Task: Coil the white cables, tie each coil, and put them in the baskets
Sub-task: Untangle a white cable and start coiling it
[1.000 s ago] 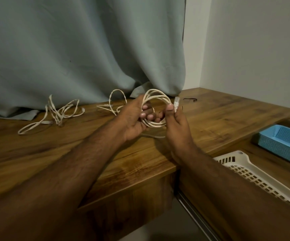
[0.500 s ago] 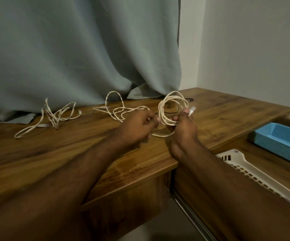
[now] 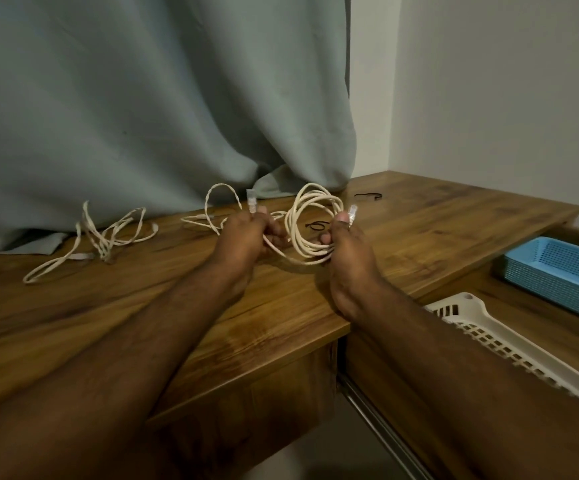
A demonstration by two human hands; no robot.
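Observation:
A coiled white cable [image 3: 310, 216] stands upright over the wooden table [image 3: 437, 220]. My right hand [image 3: 345, 244] grips the coil's right side, with one plug end [image 3: 352, 213] sticking up past the thumb. My left hand [image 3: 246, 237] holds the cable's other end, its plug [image 3: 252, 201] pointing up. A loose white cable [image 3: 212, 216] lies behind my left hand, partly hidden. Another loose white cable [image 3: 104, 233] sprawls at the left of the table. Two black ties [image 3: 316, 226] [image 3: 367, 195] lie on the wood beyond the coil.
A grey curtain [image 3: 142, 116] hangs along the table's back edge. A white basket [image 3: 510, 344] and a blue basket [image 3: 565, 268] sit on a lower surface to the right. A metal rail [image 3: 385, 431] runs below the table's front corner.
My left hand has let go of the coil and drawn left with the free plug end, pulling a short length out. My right hand keeps the coil.

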